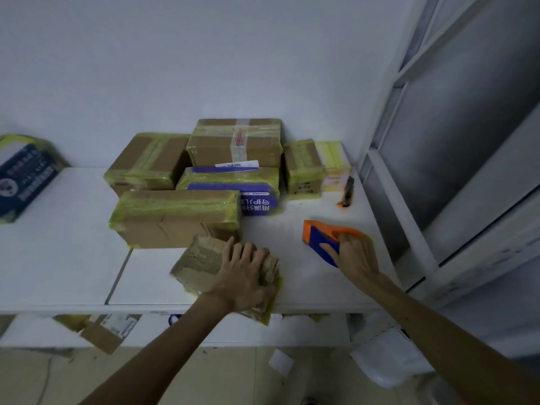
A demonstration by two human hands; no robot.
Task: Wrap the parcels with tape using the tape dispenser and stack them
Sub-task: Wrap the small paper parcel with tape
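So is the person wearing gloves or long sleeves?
No gloves and no sleeves in view. The left hand and right hand are bare, and so are both forearms right up to the picture's edge. I can't see a watch, bracelet or ring on either, though the picture is a little blurry.

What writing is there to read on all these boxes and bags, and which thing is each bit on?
"用满分" and "守护儿", upside down, partly cut off: purple parcel.
Red print on the tape of the top box: too blurred.
Barcode label: too small.
White print on the dark blue bag: blurred.
Label on the box under the table: unreadable.
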